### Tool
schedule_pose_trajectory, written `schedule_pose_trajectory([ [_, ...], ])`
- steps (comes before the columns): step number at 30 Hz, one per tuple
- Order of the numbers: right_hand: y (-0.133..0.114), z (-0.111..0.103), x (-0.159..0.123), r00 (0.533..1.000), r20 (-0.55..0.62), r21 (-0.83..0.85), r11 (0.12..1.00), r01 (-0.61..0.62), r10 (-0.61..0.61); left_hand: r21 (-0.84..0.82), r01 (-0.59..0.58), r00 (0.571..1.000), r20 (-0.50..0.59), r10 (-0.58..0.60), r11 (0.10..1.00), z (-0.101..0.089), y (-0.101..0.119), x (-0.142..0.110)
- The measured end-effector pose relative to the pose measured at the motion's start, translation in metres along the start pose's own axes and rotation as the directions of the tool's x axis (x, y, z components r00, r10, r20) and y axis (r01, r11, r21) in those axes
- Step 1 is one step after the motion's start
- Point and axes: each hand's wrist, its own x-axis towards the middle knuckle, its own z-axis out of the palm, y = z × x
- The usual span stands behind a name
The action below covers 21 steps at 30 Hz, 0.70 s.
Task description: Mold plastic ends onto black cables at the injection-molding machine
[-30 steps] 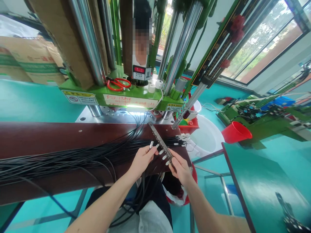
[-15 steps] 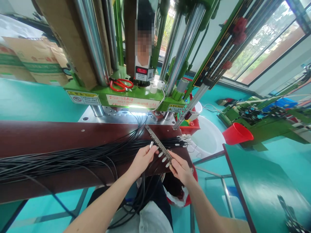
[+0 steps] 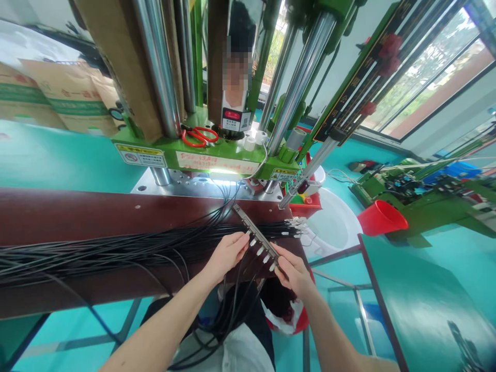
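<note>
A narrow metal bar fixture lies slantwise above the bench, with several white-tipped cable connectors sticking out along its near side. My right hand is closed around the bar's lower right end, thumb on top. At the bar's near edge, my left hand pinches a cable connector between thumb and forefinger; the fingers mostly cover it. Black cables hang from the connectors down over my lap. Behind the bar, a thick bundle of black cables runs along the brown bench.
A green press machine stands beyond the bench, with red-handled scissors on its ledge. To the right are a white tub, a red bucket and a green table. A person is partly visible behind the machine.
My left hand has brought the cable connector from above the bar's edge down against the bar. The view has shifted slightly; my right hand keeps its hold on the bar.
</note>
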Motion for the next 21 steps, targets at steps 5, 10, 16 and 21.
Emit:
schedule_pose_trajectory([
  [5,-0.001,-0.003,0.001,0.997,0.073,-0.069,0.997,0.043,-0.038,-0.025,-0.002,0.999,0.047,0.003,1.000,-0.004,0.001,-0.001],
  [10,0.000,-0.005,0.002,0.965,0.201,-0.261,0.940,0.220,-0.170,-0.040,-0.002,0.999,0.041,0.003,0.999,-0.007,-0.001,-0.002],
  [16,0.015,-0.006,-0.002,0.941,0.155,-0.217,0.918,0.331,-0.302,0.009,-0.028,0.995,0.095,0.027,1.000,-0.007,0.004,-0.005],
  [21,0.033,-0.006,-0.006,0.931,-0.047,-0.002,0.932,0.362,-0.362,0.275,-0.302,0.953,0.122,0.278,0.913,0.006,0.017,0.007],
])
